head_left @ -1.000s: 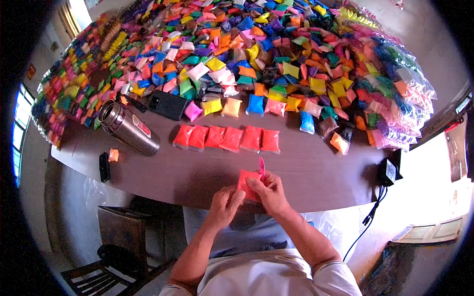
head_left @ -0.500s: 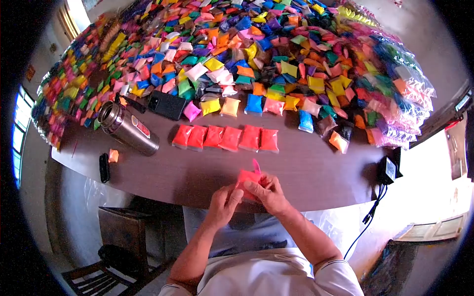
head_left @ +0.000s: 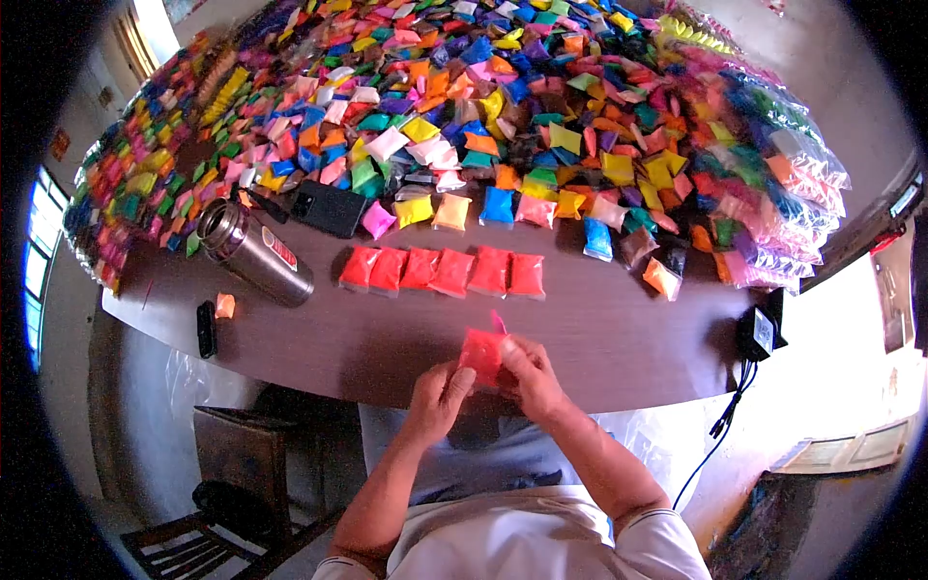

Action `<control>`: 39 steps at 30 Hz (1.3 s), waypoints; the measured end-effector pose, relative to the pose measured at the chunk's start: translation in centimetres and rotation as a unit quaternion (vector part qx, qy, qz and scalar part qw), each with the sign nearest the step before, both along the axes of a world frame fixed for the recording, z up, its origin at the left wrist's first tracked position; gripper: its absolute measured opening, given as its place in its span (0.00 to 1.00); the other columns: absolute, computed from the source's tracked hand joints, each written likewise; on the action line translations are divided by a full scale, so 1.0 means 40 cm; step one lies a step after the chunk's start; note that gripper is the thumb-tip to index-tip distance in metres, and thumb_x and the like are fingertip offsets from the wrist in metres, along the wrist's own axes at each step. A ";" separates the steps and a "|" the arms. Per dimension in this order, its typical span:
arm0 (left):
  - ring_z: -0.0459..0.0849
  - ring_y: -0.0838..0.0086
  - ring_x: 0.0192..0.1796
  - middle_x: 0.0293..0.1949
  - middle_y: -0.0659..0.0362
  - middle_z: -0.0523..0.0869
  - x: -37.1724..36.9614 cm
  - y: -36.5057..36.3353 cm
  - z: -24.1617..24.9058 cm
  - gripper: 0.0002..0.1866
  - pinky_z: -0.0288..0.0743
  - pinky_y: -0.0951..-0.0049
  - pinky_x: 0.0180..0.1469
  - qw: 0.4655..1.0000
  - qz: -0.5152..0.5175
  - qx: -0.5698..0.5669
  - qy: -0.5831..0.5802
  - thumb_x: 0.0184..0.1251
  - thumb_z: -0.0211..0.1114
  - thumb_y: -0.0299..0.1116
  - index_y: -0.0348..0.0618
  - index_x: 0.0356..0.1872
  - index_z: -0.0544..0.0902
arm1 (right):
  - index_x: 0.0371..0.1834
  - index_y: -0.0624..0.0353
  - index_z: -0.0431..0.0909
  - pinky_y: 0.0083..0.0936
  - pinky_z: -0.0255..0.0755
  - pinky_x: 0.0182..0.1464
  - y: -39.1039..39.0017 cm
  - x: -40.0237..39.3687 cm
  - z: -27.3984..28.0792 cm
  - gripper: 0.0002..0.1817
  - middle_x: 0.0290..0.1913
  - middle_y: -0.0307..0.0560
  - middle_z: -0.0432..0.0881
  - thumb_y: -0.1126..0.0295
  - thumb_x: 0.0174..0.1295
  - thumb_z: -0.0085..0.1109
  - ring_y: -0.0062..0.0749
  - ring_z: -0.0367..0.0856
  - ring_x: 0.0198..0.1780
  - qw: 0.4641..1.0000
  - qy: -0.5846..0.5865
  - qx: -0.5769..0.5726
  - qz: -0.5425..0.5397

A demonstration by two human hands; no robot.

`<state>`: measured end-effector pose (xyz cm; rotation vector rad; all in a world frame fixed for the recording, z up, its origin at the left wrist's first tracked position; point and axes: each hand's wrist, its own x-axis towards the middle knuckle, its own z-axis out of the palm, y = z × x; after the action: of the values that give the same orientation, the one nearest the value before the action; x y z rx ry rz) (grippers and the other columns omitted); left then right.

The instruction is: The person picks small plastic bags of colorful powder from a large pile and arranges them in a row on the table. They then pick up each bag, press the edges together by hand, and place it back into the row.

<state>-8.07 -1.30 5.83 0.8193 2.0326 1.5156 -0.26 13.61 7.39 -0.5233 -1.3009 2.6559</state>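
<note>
A red packet (head_left: 480,354) is held between both hands above the table's front edge. My left hand (head_left: 441,396) pinches its lower left side, thumb on top. My right hand (head_left: 531,375) grips the right side, its thumb on the upper corner. A thin pink piece (head_left: 498,322) sticks up from behind the packet near my right fingers. Beyond the hands, several red packets (head_left: 420,269) lie in a row on the brown table (head_left: 619,333).
Behind the row lies a large heap of coloured packets (head_left: 445,106). A steel flask (head_left: 256,253) and a black phone (head_left: 329,209) are at the left, with a small orange packet (head_left: 224,305) and a black object (head_left: 206,329). A black device with cables (head_left: 757,333) sits at the right edge.
My right thumb has shifted up towards the packet's upper corner, so more of its red face shows. The pink piece has moved slightly left and is less visible.
</note>
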 end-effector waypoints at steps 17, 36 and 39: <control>0.77 0.66 0.27 0.23 0.56 0.78 -0.002 0.008 0.016 0.19 0.70 0.67 0.34 0.999 -0.024 -0.014 0.031 0.72 0.52 0.46 0.37 0.36 0.79 | 0.41 0.64 0.78 0.17 0.70 0.35 0.013 0.006 0.006 0.10 0.34 0.35 0.80 0.68 0.65 0.57 0.16 0.74 0.34 0.987 -0.054 0.147 0.031; 0.78 0.68 0.28 0.24 0.57 0.78 -0.003 0.005 0.002 0.19 0.71 0.67 0.34 0.997 -0.039 0.015 0.070 0.70 0.54 0.47 0.38 0.35 0.79 | 0.38 0.63 0.79 0.17 0.69 0.31 -0.002 0.000 -0.015 0.10 0.32 0.36 0.80 0.67 0.64 0.58 0.16 0.74 0.31 0.994 0.030 0.105 -0.013; 0.76 0.72 0.28 0.24 0.58 0.78 -0.004 0.000 0.028 0.20 0.70 0.69 0.33 0.999 -0.034 -0.004 -0.034 0.70 0.54 0.48 0.37 0.35 0.79 | 0.32 0.62 0.78 0.17 0.60 0.21 0.028 0.016 -0.009 0.07 0.23 0.34 0.75 0.69 0.60 0.59 0.18 0.69 0.21 0.997 -0.044 -0.069 -0.003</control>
<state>-8.23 -1.30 6.96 0.8162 1.9405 1.4774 0.38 14.73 7.03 -0.6677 -1.1406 2.7597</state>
